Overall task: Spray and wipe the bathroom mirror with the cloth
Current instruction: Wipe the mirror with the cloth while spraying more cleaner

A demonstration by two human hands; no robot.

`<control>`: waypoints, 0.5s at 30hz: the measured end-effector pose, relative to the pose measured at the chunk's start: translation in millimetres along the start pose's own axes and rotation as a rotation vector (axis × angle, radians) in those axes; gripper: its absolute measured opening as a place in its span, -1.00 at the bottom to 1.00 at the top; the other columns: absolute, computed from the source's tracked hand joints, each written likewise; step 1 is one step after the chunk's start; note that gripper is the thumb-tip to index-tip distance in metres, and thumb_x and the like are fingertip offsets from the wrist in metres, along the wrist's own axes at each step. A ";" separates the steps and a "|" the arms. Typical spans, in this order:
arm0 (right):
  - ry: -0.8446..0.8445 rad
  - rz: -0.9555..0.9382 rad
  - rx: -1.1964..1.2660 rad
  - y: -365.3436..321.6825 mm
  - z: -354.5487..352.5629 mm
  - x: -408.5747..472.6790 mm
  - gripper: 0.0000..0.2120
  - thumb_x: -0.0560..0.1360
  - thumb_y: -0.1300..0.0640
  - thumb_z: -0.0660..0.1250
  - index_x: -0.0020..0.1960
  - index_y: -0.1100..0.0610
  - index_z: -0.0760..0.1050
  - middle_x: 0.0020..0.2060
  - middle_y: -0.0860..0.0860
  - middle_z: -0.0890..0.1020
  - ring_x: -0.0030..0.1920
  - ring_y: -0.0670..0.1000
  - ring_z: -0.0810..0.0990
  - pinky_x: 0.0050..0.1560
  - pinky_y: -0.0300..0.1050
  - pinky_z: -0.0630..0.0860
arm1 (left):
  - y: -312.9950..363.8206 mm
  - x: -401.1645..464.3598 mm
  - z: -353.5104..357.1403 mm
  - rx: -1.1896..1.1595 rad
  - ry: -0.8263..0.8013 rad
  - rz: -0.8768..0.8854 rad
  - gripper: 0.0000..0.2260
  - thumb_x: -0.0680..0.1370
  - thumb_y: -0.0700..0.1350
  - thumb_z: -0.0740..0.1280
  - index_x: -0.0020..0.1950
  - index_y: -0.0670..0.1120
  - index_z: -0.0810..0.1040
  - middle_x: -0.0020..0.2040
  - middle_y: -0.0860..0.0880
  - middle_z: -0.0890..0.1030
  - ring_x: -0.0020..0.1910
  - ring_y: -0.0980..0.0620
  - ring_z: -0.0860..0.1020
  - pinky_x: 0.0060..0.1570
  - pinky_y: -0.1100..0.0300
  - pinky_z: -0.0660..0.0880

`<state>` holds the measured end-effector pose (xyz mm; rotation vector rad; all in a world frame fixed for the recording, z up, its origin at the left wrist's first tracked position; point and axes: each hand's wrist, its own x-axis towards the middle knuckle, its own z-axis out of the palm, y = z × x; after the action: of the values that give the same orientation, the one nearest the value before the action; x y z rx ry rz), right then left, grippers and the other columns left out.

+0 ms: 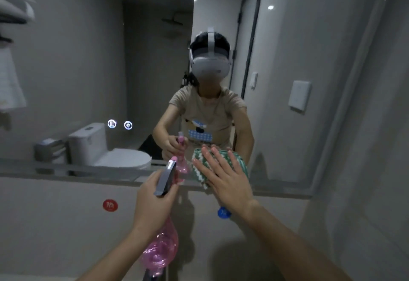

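Right now the right hand (223, 176) lies flat, fingers (218, 159) straight and spread, pressing the cloth (240, 164) against the lower part of the mirror (88, 59). Cloth sits under palm and fingers, its green-and-white edge showing past the fingertips and on the right side; its lower corner hangs just over the mirror's bottom edge.

Cloth: judged soft, light, limp. It would bunch or slide on wet glass, so broad flat pressure suits it better than a pinch.

Left hand (152, 205) is curled round the neck of the spray bottle (162, 252), nozzle head (166, 179) aimed at the glass, just left of the cloth. Whether a finger is on the trigger: cannot tell.

Bottle: thin clear pink plastic, probably light and crushable, slippery if wet. Neck below the head looks the firmest hold.
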<state>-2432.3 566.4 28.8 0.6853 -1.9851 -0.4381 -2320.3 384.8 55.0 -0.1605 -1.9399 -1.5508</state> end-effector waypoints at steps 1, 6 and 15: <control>0.036 0.021 0.007 7.9 -7.0 13.2 -0.16 0.39 0.16 0.44 0.54 0.00 0.08 0.53 0.07 0.06 0.53 0.10 0.01 0.48 0.17 -0.03 | 12.2 8.5 -0.5 0.014 0.004 0.030 -0.76 0.47 -0.34 0.35 -0.26 -0.01 0.51 -0.42 0.00 0.44 -0.44 0.22 0.39 -0.44 0.42 0.28; 0.200 0.061 -0.002 57.5 -48.8 94.4 -0.34 0.50 0.10 0.29 0.53 0.00 0.10 0.51 0.09 0.15 0.51 0.10 0.08 0.46 0.18 0.05 | 70.7 64.9 -8.3 0.086 0.036 0.133 -0.86 0.46 -0.32 0.34 -0.20 -0.08 0.56 -0.34 -0.14 0.52 -0.40 0.13 0.37 -0.36 0.26 0.32; 0.187 0.136 -0.084 157.2 -136.5 223.2 -0.47 0.62 -0.06 0.01 0.55 -0.02 -0.01 0.53 0.05 0.04 0.52 0.05 -0.06 0.46 0.09 -0.18 | 185.7 164.6 -21.0 -0.040 0.086 0.320 -0.82 0.37 0.05 0.35 -0.30 -0.06 0.54 -0.42 -0.04 0.53 -0.43 0.09 0.44 -0.33 0.10 0.37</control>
<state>-2443.5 545.3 333.1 0.5163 -1.8127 -0.3596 -2354.3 373.1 301.5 -0.3942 -1.7201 -1.3619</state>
